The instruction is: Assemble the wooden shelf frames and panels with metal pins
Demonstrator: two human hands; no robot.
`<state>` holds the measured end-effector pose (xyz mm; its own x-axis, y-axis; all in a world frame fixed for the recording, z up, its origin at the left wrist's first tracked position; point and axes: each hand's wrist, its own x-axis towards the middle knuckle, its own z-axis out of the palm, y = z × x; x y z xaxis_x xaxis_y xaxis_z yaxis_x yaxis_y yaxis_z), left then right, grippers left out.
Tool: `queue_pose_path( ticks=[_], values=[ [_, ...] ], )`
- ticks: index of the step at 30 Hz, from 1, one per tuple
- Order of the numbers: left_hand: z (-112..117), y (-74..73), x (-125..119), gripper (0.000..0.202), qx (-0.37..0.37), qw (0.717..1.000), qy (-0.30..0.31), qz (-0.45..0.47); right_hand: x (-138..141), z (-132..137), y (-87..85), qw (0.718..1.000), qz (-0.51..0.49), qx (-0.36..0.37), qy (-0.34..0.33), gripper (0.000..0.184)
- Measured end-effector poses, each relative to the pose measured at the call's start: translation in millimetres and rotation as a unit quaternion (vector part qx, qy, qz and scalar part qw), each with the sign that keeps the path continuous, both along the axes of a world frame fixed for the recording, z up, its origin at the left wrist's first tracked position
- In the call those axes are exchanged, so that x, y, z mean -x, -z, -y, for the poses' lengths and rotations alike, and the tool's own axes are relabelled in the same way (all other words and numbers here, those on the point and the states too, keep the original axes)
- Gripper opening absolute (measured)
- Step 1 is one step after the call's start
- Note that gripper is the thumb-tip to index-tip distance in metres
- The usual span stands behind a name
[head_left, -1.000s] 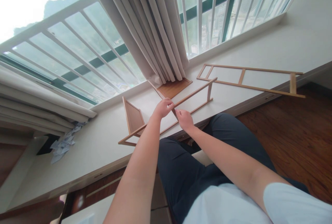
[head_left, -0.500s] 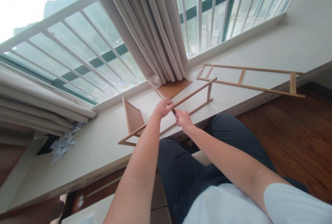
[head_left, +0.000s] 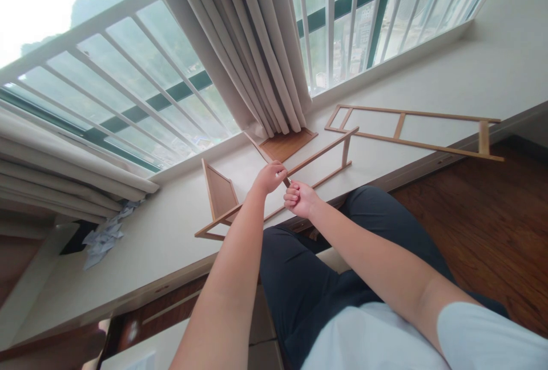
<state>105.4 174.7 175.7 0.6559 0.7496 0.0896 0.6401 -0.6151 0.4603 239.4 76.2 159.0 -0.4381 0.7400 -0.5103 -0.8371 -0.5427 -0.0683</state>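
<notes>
A light wooden ladder-like frame stands tilted on the white window ledge, with a wooden panel fixed at its left end. My left hand is closed around the frame's upper rail near its middle. My right hand is curled into a fist just below and to the right, gripping a thin tool whose tip points at the rail beside my left hand. My knees in dark trousers are under the ledge.
A second ladder-like frame lies flat on the ledge to the right. A brown wooden board lies at the foot of the beige curtain. Crumpled white paper sits far left. A railed window runs behind; wooden floor lies right.
My right hand has turned and curled tighter, shifting slightly left toward my left hand. The left hand and the frame have stayed in place.
</notes>
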Motion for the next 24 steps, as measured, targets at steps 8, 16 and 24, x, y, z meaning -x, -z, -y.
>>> queue_pose_path(
  ticks=[8, 16, 24],
  values=[
    [-0.5, 1.9, 0.7, 0.031, -0.004, 1.000, 0.004, 0.003, -5.0, 0.8, 1.1, 0.996, -0.085, 0.011, -0.005, 0.043],
    [0.4, 0.2, 1.0, 0.032, 0.003, 1.000, 0.000, 0.000, -4.1, 4.8, 0.2, 0.999, -0.005, -0.046, -0.004, 0.045],
    [1.4, -1.3, -0.6, 0.030, 0.008, 1.000, -0.009, -0.001, 4.9, 4.6, 12.7, 0.967, 0.234, -0.101, 0.003, 0.043]
  ],
)
